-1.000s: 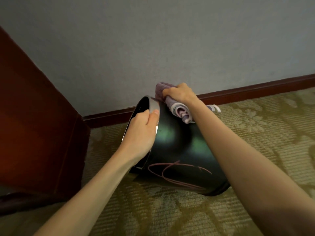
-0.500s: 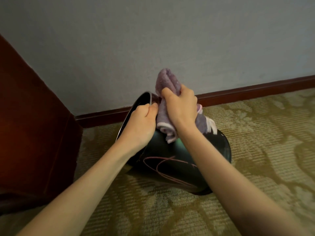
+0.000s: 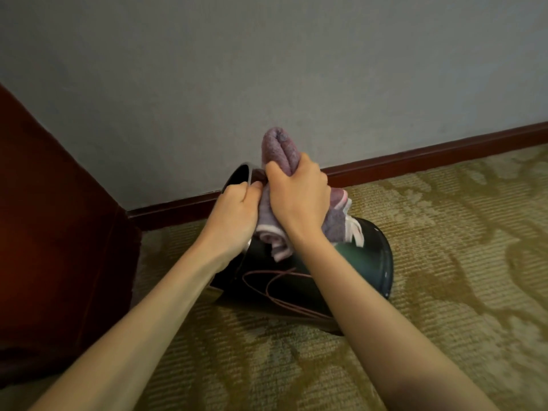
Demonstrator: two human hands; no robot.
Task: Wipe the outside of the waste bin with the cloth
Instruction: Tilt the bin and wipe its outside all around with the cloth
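A glossy black waste bin (image 3: 367,262) with thin pink line markings lies tilted on the carpet, its open mouth facing left and away from me. My left hand (image 3: 237,212) grips the bin's rim at the upper left. My right hand (image 3: 299,197) is closed around a bunched purple cloth (image 3: 280,149) with a white edge, pressed on the bin's upper side beside my left hand. One end of the cloth sticks up above my fist; the other hangs below it on the bin's wall.
A dark reddish wooden furniture panel (image 3: 59,232) stands close on the left. A grey wall (image 3: 296,69) with a dark wooden baseboard (image 3: 430,152) runs just behind the bin. Patterned olive carpet (image 3: 459,247) stretches to the right and toward me.
My right hand with the cloth moved from the bin's far upper side toward the rim, next to my left hand. The bin's base swung more to the right.
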